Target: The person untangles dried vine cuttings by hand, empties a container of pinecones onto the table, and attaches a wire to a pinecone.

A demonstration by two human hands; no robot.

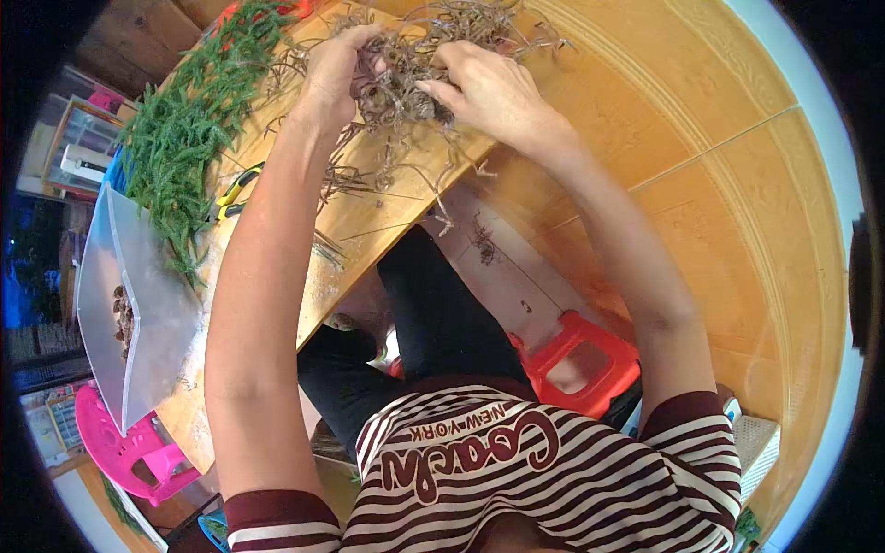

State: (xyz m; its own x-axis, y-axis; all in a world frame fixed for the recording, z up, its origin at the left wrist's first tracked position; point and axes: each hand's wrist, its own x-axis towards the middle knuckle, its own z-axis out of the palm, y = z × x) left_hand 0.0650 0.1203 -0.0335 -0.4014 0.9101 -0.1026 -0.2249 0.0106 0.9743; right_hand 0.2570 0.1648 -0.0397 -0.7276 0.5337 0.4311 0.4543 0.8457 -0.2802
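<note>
A tangled heap of dry brown twigs lies at the far end of the wooden table. On the heap's left side, my left hand has its fingers curled into the twigs, partly hidden by them. My right hand is at the heap's right side, thumb and fingers closed on the dry twigs. Yellow-and-black pliers lie beside my left forearm. Green artificial fir branches are piled along the table's left side.
A translucent plastic box with small brown pieces stands at the left. Near it is a pink plastic chair. A red stool is on the floor at the right, below the table edge. Wooden panels stand beyond my right arm.
</note>
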